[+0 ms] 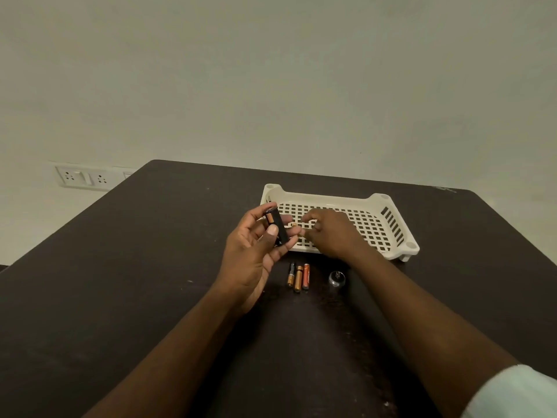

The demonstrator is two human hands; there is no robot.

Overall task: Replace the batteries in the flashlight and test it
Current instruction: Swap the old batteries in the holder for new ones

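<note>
On the wall at the far left sits a white socket plate (79,177), well apart from everything on the dark worktop (144,267). The left hand (256,251) is raised above the worktop, its fingers (272,233) and thumb curled round a black battery holder (276,226) held nearly upright — one orange-and-black cell shows in its slot. Just right of that holder, the right hand (328,233) reaches in over the near rim of a white perforated tray (388,224); its fingertips pinch a small copper-coloured battery (296,226), only the end of which shows. Below and between the two hands, three batteries (298,277) lie side by side on the worktop, touching or nearly so. Right of them, under the right wrist, rests a small round silvery flashlight part (337,279); which part it is cannot be told. A pale sleeve (518,393) covers the right arm at the lower right corner.
</note>
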